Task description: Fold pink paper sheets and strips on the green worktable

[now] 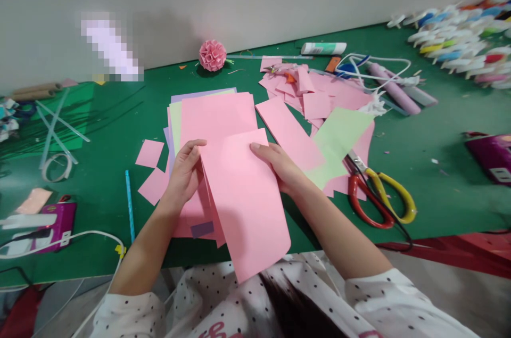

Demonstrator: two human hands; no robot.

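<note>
Both hands hold a sheet of pink paper (251,205), tilted over the table's near edge. My left hand (187,170) pinches its upper left corner, and my right hand (279,165) grips the upper right edge with the thumb on top. The sheet appears folded, with another layer showing along its left side. Under it lies a stack of paper (217,112) in pink, green and purple. Right of the stack are a pink strip (291,133) and a green sheet (343,135). Scissors (379,194) with red and yellow handles lie beside my right forearm.
A pink paper ball (213,55) stands by the wall. Pink scraps (317,98), a glue gun cable (375,69) and a white-green tube (323,49) lie behind. A blue pencil (130,205) and purple box (62,223) are left; another purple box (491,157) sits right.
</note>
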